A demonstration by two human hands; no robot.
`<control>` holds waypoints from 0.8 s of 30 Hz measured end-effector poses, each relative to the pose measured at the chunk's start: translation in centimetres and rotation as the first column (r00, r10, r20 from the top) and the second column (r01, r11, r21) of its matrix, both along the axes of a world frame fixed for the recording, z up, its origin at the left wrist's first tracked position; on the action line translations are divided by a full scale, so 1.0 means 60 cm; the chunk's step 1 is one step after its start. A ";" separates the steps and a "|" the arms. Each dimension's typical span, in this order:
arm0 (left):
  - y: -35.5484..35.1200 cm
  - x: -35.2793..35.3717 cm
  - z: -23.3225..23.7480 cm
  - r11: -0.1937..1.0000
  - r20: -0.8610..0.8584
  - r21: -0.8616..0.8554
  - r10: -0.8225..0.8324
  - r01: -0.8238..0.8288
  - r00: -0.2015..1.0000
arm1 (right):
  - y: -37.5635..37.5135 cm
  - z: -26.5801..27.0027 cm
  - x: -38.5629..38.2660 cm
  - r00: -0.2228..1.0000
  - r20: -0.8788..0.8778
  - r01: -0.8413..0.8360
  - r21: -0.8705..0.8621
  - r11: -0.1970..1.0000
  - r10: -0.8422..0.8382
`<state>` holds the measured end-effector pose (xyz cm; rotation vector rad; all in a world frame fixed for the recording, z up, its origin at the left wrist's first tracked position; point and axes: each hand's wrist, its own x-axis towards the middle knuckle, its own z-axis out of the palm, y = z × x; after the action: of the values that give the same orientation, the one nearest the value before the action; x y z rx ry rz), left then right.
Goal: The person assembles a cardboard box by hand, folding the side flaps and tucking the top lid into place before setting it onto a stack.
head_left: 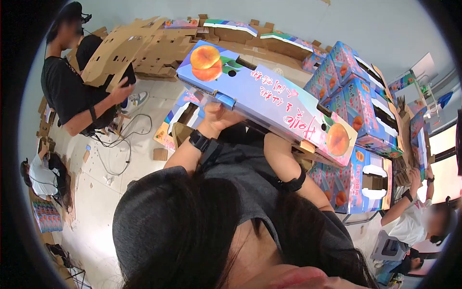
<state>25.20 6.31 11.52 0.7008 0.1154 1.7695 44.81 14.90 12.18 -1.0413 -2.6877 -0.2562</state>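
Observation:
A long blue and pink cardboard fruit box (269, 98) printed with peaches is held up in front of my chest, its long printed face towards me and its lettering upside down. My left hand (220, 117) is closed on the box's near edge, left of its middle, with a dark band on the wrist. My right forearm (284, 161) reaches up to the underside of the box further right. The box hides my right hand and its fingers. Below the left part of the box stands another printed box (185, 118) with a cut-out.
Stacked peach boxes (358, 113) rise close on my right. Flat brown cardboard (139, 53) leans along the back wall. A person in black (72, 91) handles cardboard at the left; a person in white (411, 219) works at the right. Cables (127, 159) cross the floor.

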 end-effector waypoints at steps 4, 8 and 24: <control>0.001 0.005 0.016 1.000 0.014 0.001 -0.014 0.014 1.000 | -0.006 0.013 0.010 0.984 0.171 -0.053 -0.012 0.999 0.054; 0.001 0.006 0.019 0.999 0.035 0.017 -0.033 0.032 0.999 | -0.008 0.025 0.011 0.938 0.344 -0.027 -0.065 0.998 0.047; 0.009 -0.007 -0.022 0.996 0.163 -0.058 0.071 -0.062 0.984 | 0.013 -0.011 0.021 0.983 0.035 -0.180 -0.018 0.984 0.180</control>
<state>24.78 6.84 10.21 0.5157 0.0731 1.8746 46.07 15.65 11.54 -0.7976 -2.7978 -0.2227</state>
